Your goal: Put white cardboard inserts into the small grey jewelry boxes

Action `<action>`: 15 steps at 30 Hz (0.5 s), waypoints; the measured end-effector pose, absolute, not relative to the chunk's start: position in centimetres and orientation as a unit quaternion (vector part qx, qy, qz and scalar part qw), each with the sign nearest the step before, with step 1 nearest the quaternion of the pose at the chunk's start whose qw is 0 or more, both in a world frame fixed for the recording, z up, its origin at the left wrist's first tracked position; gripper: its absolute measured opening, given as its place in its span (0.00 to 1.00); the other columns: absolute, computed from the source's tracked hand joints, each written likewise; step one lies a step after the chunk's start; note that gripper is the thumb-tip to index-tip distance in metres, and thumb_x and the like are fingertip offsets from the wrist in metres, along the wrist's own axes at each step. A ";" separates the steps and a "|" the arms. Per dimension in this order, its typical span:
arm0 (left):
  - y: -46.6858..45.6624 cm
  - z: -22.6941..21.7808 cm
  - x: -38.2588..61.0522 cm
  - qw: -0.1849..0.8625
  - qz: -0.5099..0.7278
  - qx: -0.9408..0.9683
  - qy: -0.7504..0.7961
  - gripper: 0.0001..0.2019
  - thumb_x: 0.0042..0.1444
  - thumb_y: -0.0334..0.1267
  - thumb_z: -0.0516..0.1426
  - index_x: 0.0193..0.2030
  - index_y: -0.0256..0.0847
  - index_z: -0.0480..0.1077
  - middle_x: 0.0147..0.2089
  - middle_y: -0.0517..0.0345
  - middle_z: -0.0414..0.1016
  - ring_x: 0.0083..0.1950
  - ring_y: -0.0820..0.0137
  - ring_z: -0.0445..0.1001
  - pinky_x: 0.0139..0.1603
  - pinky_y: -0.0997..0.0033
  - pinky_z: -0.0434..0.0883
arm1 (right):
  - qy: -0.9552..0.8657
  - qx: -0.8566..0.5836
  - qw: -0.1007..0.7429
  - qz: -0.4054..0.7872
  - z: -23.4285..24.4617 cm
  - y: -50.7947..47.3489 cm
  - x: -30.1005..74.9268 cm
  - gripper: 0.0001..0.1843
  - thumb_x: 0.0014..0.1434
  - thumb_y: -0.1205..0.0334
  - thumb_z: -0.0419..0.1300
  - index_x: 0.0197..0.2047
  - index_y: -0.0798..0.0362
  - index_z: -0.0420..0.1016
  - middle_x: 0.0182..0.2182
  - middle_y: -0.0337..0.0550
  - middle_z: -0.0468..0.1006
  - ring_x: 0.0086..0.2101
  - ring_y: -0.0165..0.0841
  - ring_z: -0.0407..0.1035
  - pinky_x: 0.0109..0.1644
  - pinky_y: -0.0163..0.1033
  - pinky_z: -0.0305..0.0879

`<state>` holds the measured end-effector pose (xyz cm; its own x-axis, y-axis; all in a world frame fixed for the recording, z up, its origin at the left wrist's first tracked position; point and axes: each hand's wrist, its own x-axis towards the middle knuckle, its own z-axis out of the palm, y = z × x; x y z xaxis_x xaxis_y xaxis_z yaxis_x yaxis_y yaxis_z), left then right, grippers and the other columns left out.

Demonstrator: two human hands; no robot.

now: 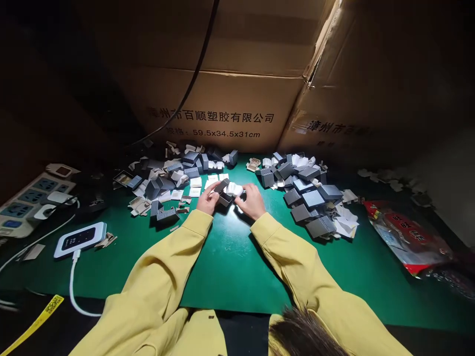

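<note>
My left hand (208,201) and my right hand (253,200) meet at the middle of the green mat (230,267), both in yellow sleeves. Between them they grip a small dark grey box (223,193) with its lid tilted open. My right hand's fingers also touch a white paper insert (234,188) at the box. Both hands have their fingers curled around these pieces.
Piles of small grey boxes and white inserts lie to the left (166,183) and to the right (311,198). Large cardboard cartons (230,99) wall the back. A power strip (29,198) and a white device with a cable (79,238) sit left. A red packet (404,230) lies right.
</note>
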<state>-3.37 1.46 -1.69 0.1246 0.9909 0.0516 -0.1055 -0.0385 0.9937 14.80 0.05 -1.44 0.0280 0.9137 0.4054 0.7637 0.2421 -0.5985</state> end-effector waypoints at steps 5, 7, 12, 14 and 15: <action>1.4 -0.6 -4.8 0.654 0.524 0.359 0.412 0.28 0.54 0.40 0.52 0.62 0.40 0.58 0.55 0.44 0.71 0.51 0.58 0.74 0.45 0.54 0.75 | -0.623 -0.695 0.353 0.068 -1.8 0.9 16.6 0.12 0.54 0.59 0.56 0.41 0.55 0.70 0.41 0.53 0.71 0.43 0.43 0.64 0.46 0.47 0.65; 1.4 0.0 -5.0 0.670 0.534 0.319 0.405 0.26 0.53 0.37 0.50 0.61 0.39 0.59 0.55 0.44 0.71 0.49 0.59 0.75 0.47 0.53 0.75 | -0.613 -0.700 0.358 0.069 -1.9 1.0 16.7 0.13 0.55 0.57 0.55 0.41 0.55 0.70 0.41 0.52 0.72 0.43 0.43 0.65 0.46 0.47 0.65; 1.7 0.7 -5.5 0.705 0.552 0.223 0.385 0.21 0.57 0.39 0.47 0.57 0.37 0.64 0.53 0.45 0.73 0.45 0.61 0.76 0.45 0.55 0.74 | -0.571 -0.678 0.443 0.134 -1.9 1.1 16.5 0.21 0.58 0.54 0.53 0.52 0.54 0.66 0.33 0.44 0.75 0.33 0.37 0.69 0.39 0.42 0.66; 1.6 0.8 -5.8 0.723 0.552 0.188 0.370 0.20 0.59 0.40 0.45 0.53 0.36 0.67 0.51 0.45 0.73 0.41 0.64 0.75 0.37 0.63 0.74 | -0.541 -0.659 0.498 0.158 -1.8 1.2 16.4 0.23 0.59 0.55 0.52 0.56 0.54 0.62 0.30 0.41 0.76 0.30 0.34 0.69 0.36 0.40 0.66; 1.6 0.9 -5.9 0.727 0.557 0.172 0.361 0.20 0.59 0.40 0.44 0.52 0.36 0.68 0.50 0.45 0.73 0.38 0.66 0.74 0.33 0.66 0.73 | -0.535 -0.645 0.520 0.166 -1.8 1.1 16.4 0.23 0.59 0.56 0.51 0.56 0.54 0.61 0.32 0.41 0.77 0.30 0.33 0.69 0.36 0.39 0.67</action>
<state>-5.91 1.57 0.95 0.1172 0.9351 -0.3345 -0.6869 0.3196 0.6526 16.38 1.15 -1.76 0.3721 0.8626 0.3427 0.5176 0.1137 -0.8481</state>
